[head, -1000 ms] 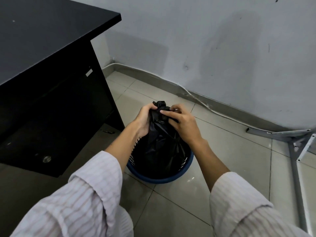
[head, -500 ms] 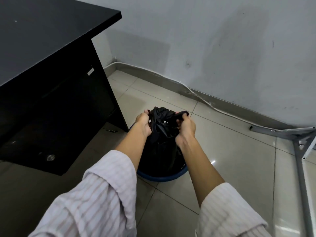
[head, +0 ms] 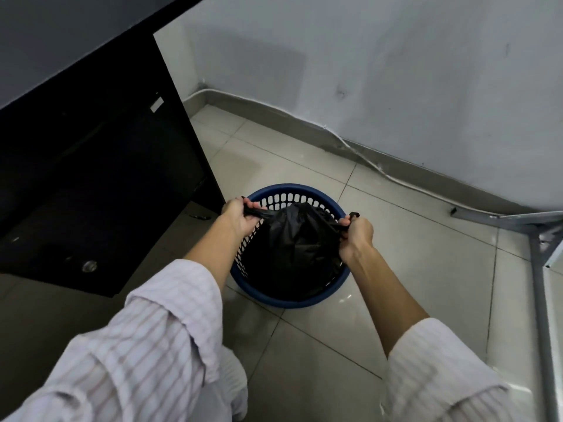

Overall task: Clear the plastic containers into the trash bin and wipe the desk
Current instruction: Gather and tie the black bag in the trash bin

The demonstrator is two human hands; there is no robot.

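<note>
A round blue plastic trash bin with a slotted wall stands on the tiled floor beside the black desk. A black trash bag sits inside it, bunched at the top. My left hand grips one twisted end of the bag at the bin's left rim. My right hand grips the other end at the right rim. The two ends are pulled apart and taut. No plastic containers show; the bag hides its contents.
The desk's dark side panel reaches the floor just left of the bin. A grey metal frame stands on the right. A white cable runs along the skirting of the white wall behind.
My hands were close together at the top of the bag; they have pulled apart sideways, stretching its two ends. The view has tilted down, showing more of the bin.
</note>
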